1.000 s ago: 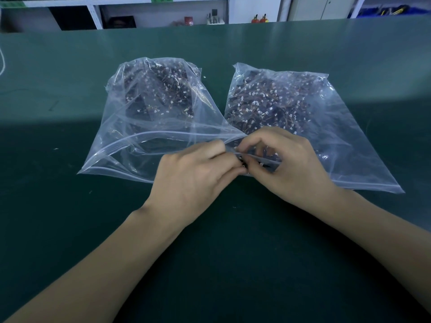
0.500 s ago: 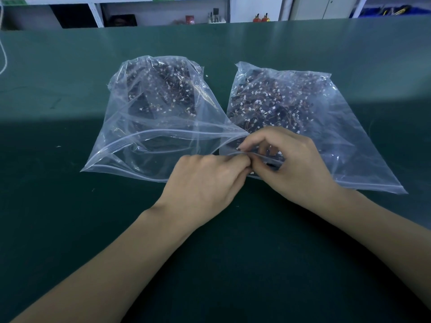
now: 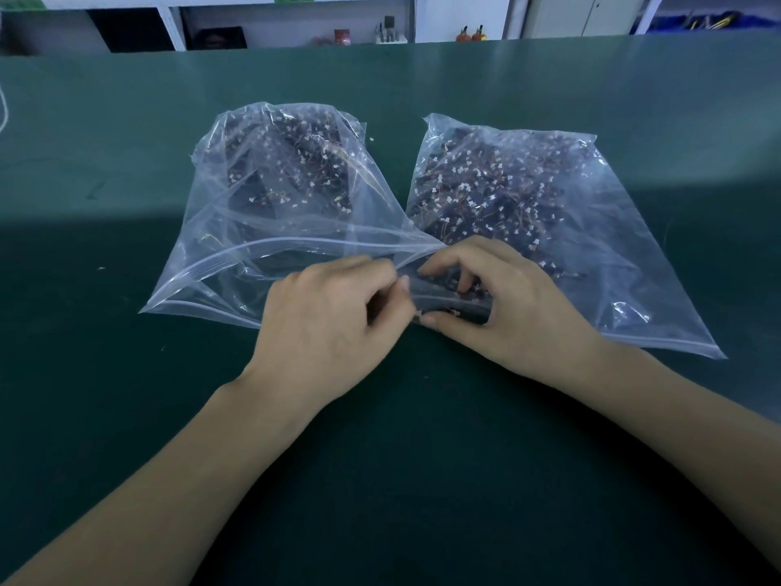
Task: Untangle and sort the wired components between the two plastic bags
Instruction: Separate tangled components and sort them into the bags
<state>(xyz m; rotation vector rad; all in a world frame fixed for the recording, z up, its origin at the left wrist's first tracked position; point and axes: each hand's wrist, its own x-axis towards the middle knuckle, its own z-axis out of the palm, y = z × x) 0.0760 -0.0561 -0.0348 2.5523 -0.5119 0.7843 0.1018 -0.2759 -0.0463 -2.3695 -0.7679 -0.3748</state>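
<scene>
Two clear zip bags lie side by side on the green table. The left bag point(image 3: 236, 264) has its mouth gaping toward me, and the right bag point(image 3: 634, 255) lies flatter. Both hold tangled dark wired components point(image 3: 486, 192) with small white connectors. My hands meet at the near edge between the bags. My left hand point(image 3: 329, 319) has curled fingers and pinches the plastic edge at the right bag's mouth. My right hand point(image 3: 503, 302) curls over a dark clump of components point(image 3: 458, 300) at that mouth, with the thumb under it. The fingertips hide the exact hold.
The green table point(image 3: 422, 480) stretches wide in front of the bags and behind them. White shelving point(image 3: 296, 19) with small items stands beyond the far edge. A thin white cord point(image 3: 4, 107) shows at the left edge.
My hands have drawn slightly apart. The right hand's fingers have curled down onto the dark clump at the right bag's mouth. The left hand's fingers have shifted onto the plastic edge.
</scene>
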